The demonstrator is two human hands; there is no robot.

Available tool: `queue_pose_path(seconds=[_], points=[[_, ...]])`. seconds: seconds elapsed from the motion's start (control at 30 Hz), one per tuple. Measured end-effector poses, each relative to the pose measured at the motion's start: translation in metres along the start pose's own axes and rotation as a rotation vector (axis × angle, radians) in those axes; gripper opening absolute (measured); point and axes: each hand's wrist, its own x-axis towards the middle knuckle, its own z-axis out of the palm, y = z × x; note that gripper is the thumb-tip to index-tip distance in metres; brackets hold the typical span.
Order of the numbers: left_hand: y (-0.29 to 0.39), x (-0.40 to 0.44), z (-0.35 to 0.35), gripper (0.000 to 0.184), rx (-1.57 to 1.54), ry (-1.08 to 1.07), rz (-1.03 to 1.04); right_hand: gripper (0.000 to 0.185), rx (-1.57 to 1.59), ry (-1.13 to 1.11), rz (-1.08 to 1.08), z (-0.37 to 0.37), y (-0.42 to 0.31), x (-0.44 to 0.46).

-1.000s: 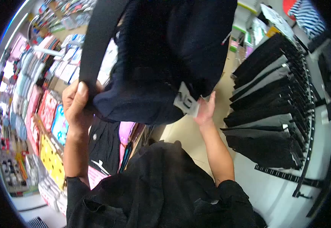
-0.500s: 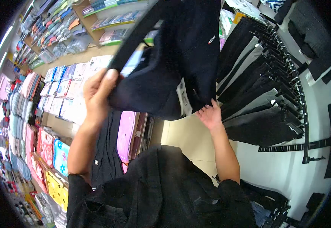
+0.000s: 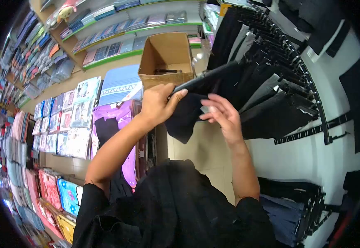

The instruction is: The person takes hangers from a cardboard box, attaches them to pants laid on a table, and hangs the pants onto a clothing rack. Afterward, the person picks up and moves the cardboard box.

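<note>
My left hand (image 3: 160, 103) is closed around the end of a dark, straight edge, which looks like the waistband of black trousers (image 3: 183, 120). The cloth hangs below that hand in a folded point, and the far end of the edge reaches toward the rack. My right hand (image 3: 224, 118) is beside the cloth, its thumb and fingers bent around a small pale tag (image 3: 204, 109). How firmly they grip the tag is hard to see.
Dark trousers (image 3: 266, 107) hang on a rail at the right. An open cardboard box (image 3: 165, 77) stands ahead. Packaged textiles (image 3: 83, 109) and a purple cloth (image 3: 124, 118) lie at the left. Shelves (image 3: 143, 25) line the back.
The black trousers have come lower and turned edge-on, uncovering the cardboard box. My left hand has moved right, closer to my right hand, whose fingers have bent in at the tag.
</note>
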Motion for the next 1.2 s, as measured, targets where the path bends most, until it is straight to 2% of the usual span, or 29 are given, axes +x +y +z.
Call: queue_pose_path(seconds=[0.03, 0.13, 0.23, 0.37, 0.4, 0.5, 0.57, 0.63, 0.77, 0.9, 0.97, 1.03, 1.13, 1.2], points=[[0.003, -0.002, 0.006, 0.040, 0.000, -0.014, 0.033, 0.055, 0.028, 0.011, -0.004, 0.005, -0.002, 0.004], [0.015, -0.010, 0.018, 0.034, -0.001, -0.055, 0.145, 0.048, 0.149, 0.081, 0.034, 0.009, 0.007, 0.012], [0.026, -0.014, 0.027, 0.033, -0.006, -0.084, 0.160, 0.036, 0.242, 0.101, 0.040, 0.002, 0.017, 0.007], [0.041, -0.017, 0.036, 0.030, 0.062, -0.173, 0.157, 0.033, 0.264, 0.185, 0.012, -0.013, 0.032, -0.008], [0.048, -0.017, 0.031, 0.030, 0.033, -0.254, 0.111, 0.033, 0.266, 0.205, 0.013, -0.017, 0.035, -0.012], [0.048, -0.025, 0.026, 0.032, -0.130, -0.166, 0.108, 0.032, 0.279, 0.326, 0.009, -0.030, 0.038, -0.027], [0.033, -0.037, 0.027, 0.028, -0.189, -0.160, 0.036, 0.034, 0.295, 0.422, 0.008, -0.043, 0.040, -0.038], [0.028, -0.046, 0.020, 0.025, -0.255, -0.263, -0.136, 0.032, 0.282, 0.518, -0.010, -0.054, 0.038, -0.050], [0.000, -0.078, 0.027, 0.026, -0.200, -0.368, -0.210, 0.028, 0.225, 0.697, -0.019, -0.087, 0.042, -0.072], [-0.045, -0.132, 0.040, 0.028, -0.313, -0.378, -0.329, 0.027, 0.279, 0.844, -0.066, -0.126, 0.041, -0.093], [-0.036, -0.142, 0.027, 0.034, -0.284, -0.417, -0.427, 0.028, 0.260, 0.925, -0.070, -0.152, 0.043, -0.103], [-0.052, -0.165, 0.025, 0.030, -0.216, -0.472, -0.442, 0.025, 0.275, 1.030, -0.082, -0.173, 0.035, -0.110], [-0.054, -0.190, 0.020, 0.031, -0.340, -0.503, -0.637, 0.024, 0.245, 1.116, -0.111, -0.215, 0.032, -0.116], [-0.053, -0.203, 0.021, 0.031, -0.352, -0.496, -0.659, 0.023, 0.218, 1.122, -0.100, -0.253, 0.033, -0.116]])
